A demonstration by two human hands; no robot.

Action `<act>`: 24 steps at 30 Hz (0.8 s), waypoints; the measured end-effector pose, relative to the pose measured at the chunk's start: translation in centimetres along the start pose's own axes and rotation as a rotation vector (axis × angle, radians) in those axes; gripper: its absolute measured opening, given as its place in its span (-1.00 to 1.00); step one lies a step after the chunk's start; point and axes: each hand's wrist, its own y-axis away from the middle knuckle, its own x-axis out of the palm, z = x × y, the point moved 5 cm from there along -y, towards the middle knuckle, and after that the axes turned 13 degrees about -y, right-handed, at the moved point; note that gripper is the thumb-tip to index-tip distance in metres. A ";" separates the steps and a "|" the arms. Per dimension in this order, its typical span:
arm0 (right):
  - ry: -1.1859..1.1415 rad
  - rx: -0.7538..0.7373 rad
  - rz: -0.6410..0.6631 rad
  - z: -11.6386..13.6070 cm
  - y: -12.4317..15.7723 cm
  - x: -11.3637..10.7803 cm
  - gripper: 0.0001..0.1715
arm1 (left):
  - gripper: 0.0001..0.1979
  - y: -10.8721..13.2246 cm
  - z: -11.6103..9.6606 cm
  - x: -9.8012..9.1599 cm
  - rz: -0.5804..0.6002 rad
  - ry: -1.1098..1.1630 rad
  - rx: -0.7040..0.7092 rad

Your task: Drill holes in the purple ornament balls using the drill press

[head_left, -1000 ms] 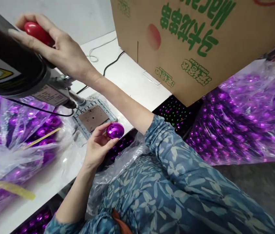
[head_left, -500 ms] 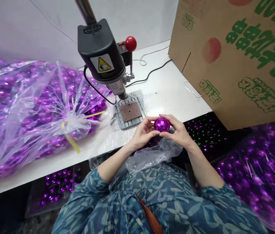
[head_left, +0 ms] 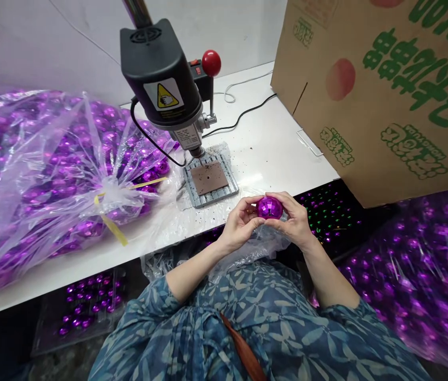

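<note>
the purple ball sits between the fingers of the left hand and those of the right hand, in front of the person and by the near edge of the worktop. both sets of fingers are clamped on it, left thumb and fingertips pinching its left side, right thumb and fingertips its right, so neither hand is nearer to it than the other. the ball is shiny, faceted and close to round, with no clear long axis to line up. a small dark mark shows on the side toward the person; whether it is a hole or a reflection i cannot tell.

the relation that counts is to the drill press: it stands ahead of the fingers and to their left. its brown pad, lying on the slotted base plate, is nearer the left hand than the right. the red knob on its lever is up beyond the pad, touched by neither hand.

farther left of the fingers a tied clear bag lies on the worktop; to their right are a cardboard box and another bag, and crumpled clear plastic lies just below the hands.
</note>
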 end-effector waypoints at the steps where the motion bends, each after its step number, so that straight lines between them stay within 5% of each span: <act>1: -0.008 0.006 -0.011 -0.5 0.2 0.0 -0.25 | -0.36 0.1 0.1 0.0 0.010 0.001 -0.008; 5: -0.038 0.049 -0.149 -3.4 1.5 -1.4 -0.33 | -0.16 0.9 0.3 -0.7 0.080 -0.076 -0.052; 8: -0.009 0.091 -0.366 -5.9 3.3 -4.6 -0.35 | -0.18 2.7 0.6 -2.5 0.155 -0.384 -0.088; 11: 0.068 0.124 -0.589 -7.3 5.8 -8.7 -0.39 | -0.34 5.7 2.6 -3.4 0.445 -0.581 -0.257; 15: 0.162 0.141 -0.835 -7.5 9.6 -13.3 -0.38 | -0.31 9.3 5.3 -2.7 0.784 -0.449 -0.445; 24: 0.245 0.271 -1.062 -8.8 13.4 -16.7 -0.40 | -0.42 8.4 3.4 -1.3 0.771 -0.541 -0.326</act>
